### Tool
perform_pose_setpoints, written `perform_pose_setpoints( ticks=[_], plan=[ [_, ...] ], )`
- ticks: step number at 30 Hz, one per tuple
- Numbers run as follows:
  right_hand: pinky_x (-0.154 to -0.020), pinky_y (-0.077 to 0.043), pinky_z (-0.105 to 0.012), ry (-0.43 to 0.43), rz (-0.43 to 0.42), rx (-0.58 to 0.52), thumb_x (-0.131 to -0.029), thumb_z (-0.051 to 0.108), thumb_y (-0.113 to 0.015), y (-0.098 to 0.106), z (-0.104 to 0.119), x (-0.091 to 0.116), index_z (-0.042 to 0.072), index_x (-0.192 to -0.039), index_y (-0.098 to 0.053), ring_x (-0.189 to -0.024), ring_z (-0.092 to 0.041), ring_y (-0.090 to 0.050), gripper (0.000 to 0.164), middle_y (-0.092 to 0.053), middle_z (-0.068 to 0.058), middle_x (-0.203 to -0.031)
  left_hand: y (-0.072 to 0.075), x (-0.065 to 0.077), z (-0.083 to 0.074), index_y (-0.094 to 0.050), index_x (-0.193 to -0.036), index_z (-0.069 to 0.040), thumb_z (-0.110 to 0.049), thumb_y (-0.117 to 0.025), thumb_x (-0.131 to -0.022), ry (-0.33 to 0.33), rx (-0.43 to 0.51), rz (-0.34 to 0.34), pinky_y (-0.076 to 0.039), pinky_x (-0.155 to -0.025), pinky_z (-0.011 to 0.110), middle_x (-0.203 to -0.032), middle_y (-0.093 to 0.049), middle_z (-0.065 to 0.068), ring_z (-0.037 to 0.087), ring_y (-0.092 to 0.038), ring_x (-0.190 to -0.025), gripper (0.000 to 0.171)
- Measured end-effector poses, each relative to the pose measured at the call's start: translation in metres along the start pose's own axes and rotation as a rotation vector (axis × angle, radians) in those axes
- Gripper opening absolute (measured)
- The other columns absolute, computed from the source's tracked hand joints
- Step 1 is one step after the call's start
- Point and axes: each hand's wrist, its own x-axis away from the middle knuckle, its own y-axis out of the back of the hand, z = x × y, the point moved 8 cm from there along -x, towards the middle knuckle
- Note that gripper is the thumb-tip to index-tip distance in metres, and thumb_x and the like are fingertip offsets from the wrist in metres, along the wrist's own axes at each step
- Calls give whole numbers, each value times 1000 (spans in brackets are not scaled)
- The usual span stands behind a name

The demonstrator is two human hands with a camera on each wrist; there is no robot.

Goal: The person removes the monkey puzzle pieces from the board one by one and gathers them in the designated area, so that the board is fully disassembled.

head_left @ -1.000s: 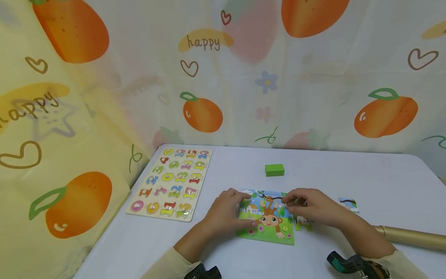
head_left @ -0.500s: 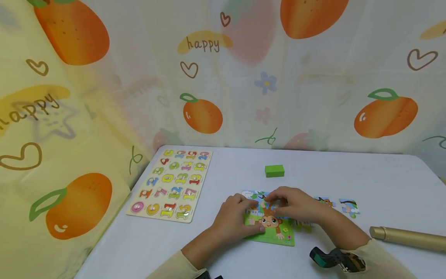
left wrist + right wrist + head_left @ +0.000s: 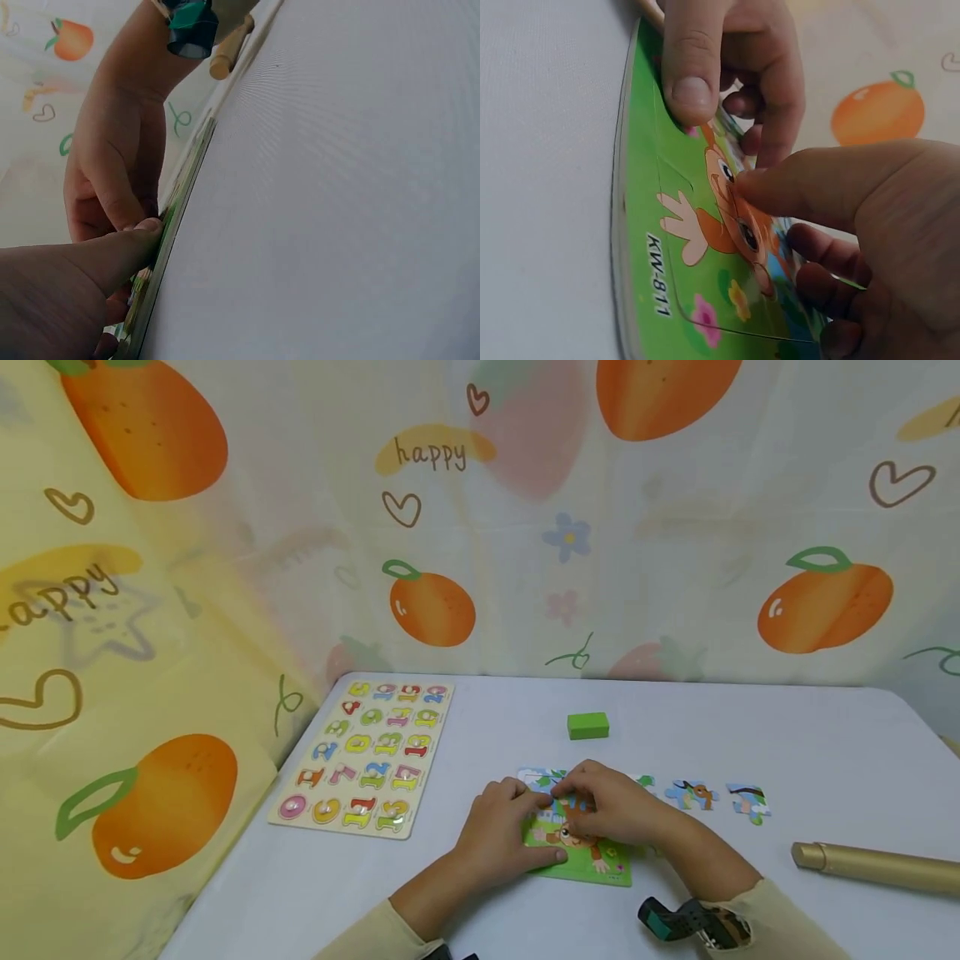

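Note:
A monkey jigsaw puzzle (image 3: 581, 870) with a green lower part lies in front of me, partly covered by both hands. My left hand (image 3: 498, 835) rests over its left side, thumb on the green area and forefinger near the top. From the right, my right hand (image 3: 622, 806) touches the upper middle of the picture, its forefinger beside the left fingertips. In the right wrist view, the right thumb (image 3: 761, 187) lies on the monkey's face with the other fingers loosely bent beyond it. The spot under the right forefinger is hidden.
Loose puzzle pieces lie right of the puzzle: one with a brown animal (image 3: 701, 795), another with a dark branch (image 3: 750, 803). Beyond the puzzle is a green block (image 3: 588, 727). A number board (image 3: 412, 760) lies left, a gold tube (image 3: 877, 865) right.
My right hand has moved left from the puzzle's right edge to its upper middle, uncovering loose pieces. My left hand has shifted slightly right, further over the picture.

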Motion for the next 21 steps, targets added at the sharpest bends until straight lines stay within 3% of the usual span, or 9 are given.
perform_pose_setpoints(
  ticks=[11, 21],
  plan=[
    [-89, -47, -35, -13, 13, -12, -84, 9, -83, 0, -1, 1, 17, -115, -76, -102, -18, -55, 33, -57, 0, -119, 0, 0, 3, -73, -137, -29, -63, -90, -77, 7, 23, -13, -43, -90, 35, -111, -55, -7, 13, -46, -100, 71],
    [-96, -47, -36, -26, 47, -19, -79, -4, -76, 0, -1, 2, 16, -118, -74, -109, -19, -55, 44, -56, 0, -123, 1, 1, 2, -73, -137, -28, -62, -90, -77, 17, 32, -5, -43, -91, 36, -111, -54, -8, 13, -46, -101, 71]
  ],
)
